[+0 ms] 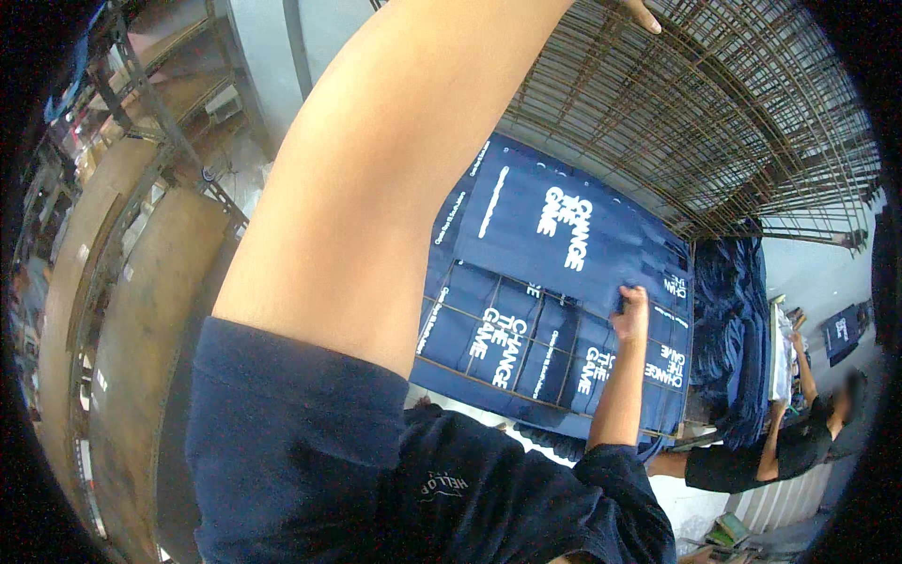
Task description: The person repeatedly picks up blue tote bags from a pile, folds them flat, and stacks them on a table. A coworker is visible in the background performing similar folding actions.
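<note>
A rusty wire rack [714,122] tilts above the stack of navy printed fabric pieces [554,282]. Below the rack, the right hand [631,315] pinches the top piece's edge, fingers clamped; it looks light, limp, best lifted by corners. The left hand [644,14] touches the rack's top, its finger spread unclear.
</note>
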{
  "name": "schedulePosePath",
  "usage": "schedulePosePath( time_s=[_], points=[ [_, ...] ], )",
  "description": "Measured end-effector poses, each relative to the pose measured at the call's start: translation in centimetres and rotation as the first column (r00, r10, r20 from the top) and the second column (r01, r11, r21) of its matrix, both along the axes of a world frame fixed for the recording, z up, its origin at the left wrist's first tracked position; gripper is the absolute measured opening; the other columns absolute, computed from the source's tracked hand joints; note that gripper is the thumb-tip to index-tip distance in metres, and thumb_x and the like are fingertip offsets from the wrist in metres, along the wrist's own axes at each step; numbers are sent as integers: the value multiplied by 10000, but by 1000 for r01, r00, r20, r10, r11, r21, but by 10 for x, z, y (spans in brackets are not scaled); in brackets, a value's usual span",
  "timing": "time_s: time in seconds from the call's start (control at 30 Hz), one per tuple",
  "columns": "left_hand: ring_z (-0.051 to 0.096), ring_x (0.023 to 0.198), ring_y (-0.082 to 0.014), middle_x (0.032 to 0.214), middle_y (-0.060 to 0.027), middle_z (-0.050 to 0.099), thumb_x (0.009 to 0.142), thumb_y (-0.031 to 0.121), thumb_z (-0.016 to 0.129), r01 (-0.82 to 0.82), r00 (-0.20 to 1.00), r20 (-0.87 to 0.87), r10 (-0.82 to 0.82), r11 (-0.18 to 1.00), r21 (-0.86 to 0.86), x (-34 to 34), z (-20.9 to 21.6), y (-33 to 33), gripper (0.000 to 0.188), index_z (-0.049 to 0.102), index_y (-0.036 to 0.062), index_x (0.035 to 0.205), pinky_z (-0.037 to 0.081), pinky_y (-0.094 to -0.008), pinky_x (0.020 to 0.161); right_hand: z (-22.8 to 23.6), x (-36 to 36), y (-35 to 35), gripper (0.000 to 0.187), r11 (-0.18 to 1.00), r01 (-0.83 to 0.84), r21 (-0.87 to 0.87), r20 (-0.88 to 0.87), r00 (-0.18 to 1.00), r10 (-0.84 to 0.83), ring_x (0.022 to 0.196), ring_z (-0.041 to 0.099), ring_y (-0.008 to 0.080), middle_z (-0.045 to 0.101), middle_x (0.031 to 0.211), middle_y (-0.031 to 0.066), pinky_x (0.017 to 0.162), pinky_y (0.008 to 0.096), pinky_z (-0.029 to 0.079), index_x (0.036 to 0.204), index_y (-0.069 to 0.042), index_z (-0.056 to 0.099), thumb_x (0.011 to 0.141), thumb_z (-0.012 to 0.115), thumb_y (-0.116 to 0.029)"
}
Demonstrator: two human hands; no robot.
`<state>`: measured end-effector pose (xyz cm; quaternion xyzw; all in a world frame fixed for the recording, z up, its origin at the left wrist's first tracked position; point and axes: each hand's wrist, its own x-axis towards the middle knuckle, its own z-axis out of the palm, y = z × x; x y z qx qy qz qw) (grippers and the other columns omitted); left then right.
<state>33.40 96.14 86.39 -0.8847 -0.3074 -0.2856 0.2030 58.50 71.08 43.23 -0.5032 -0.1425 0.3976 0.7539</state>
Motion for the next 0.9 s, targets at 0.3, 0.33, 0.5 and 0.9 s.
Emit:
schedulePosePath(
  time_s=[0.3, 0.33, 0.5, 0.9],
  points=[
    [-25, 1377, -384, 1509, -155, -16, 509, 789, 636, 54, 998, 34, -54, 998, 13, -7, -4, 0, 1287, -28, 231, 1460, 118, -589, 1066, -63, -8, 16, 652, 952, 31, -303, 6, 999, -31, 1088, 431, 252, 446, 1136, 97, 910, 548, 318, 1295, -61, 327, 707, 606, -25],
    [-24, 1377, -384, 1509, -155, -15, 512, 787, 637, 90, 994, 55, -92, 995, 31, -8, -5, 1, 1284, -27, 230, 1460, 118, -587, 1066, -66, -8, 17, 551, 953, 9, -303, 0, 1000, -9, 1056, 450, 238, 463, 1100, 79, 903, 533, 337, 1209, -74, 366, 712, 598, -23],
    [-20, 1378, -383, 1509, -156, -12, 529, 772, 641, 14, 1000, 0, -14, 1000, -25, -8, -1, -9, 1268, -16, 217, 1462, 114, -579, 1069, -71, -13, 16, 323, 974, -17, -225, 5, 1000, 18, 977, 486, 205, 487, 1001, 34, 893, 512, 369, 1001, -104, 441, 723, 588, -31],
    [-6, 1377, -379, 1506, -158, 7, 515, 765, 653, -11, 1000, 24, 11, 1000, -9, -6, -5, -11, 1273, 8, 212, 1463, 116, -573, 1075, -30, -45, 14, 782, 895, 74, -441, 106, 994, -30, 1070, 462, 256, 434, 1186, 140, 936, 518, 343, 1370, -10, 209, 699, 605, -63]
  ],
)
